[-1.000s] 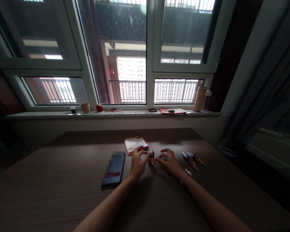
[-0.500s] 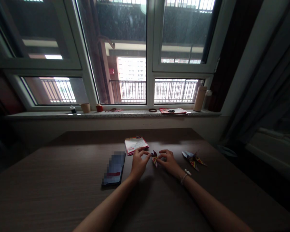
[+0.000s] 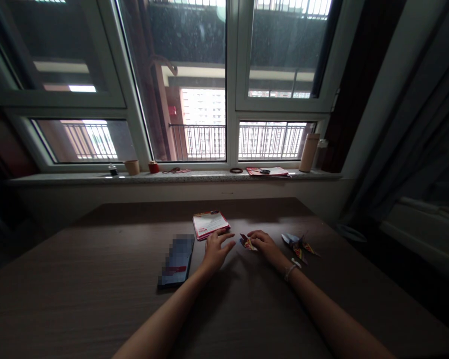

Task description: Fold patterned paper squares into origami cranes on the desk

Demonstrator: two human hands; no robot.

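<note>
A small folded piece of patterned paper (image 3: 247, 243) lies on the dark wooden table (image 3: 97, 294). My right hand (image 3: 264, 245) is closed on its right side, fingers pinched on the paper. My left hand (image 3: 215, 249) rests just left of the paper with its fingers stretched out and apart, holding nothing. A thin bracelet (image 3: 289, 270) sits on my right wrist.
A finished folded paper figure (image 3: 298, 246) lies right of my right hand. A stack of coloured paper sheets (image 3: 210, 224) lies behind my left hand, a phone (image 3: 177, 260) to its left. The windowsill (image 3: 172, 177) carries cups, scissors on papers and a tall flask (image 3: 308, 152).
My left hand let go of the paper and spread its fingers. My right hand carried the paper slightly to the right and laid it flatter on the table.
</note>
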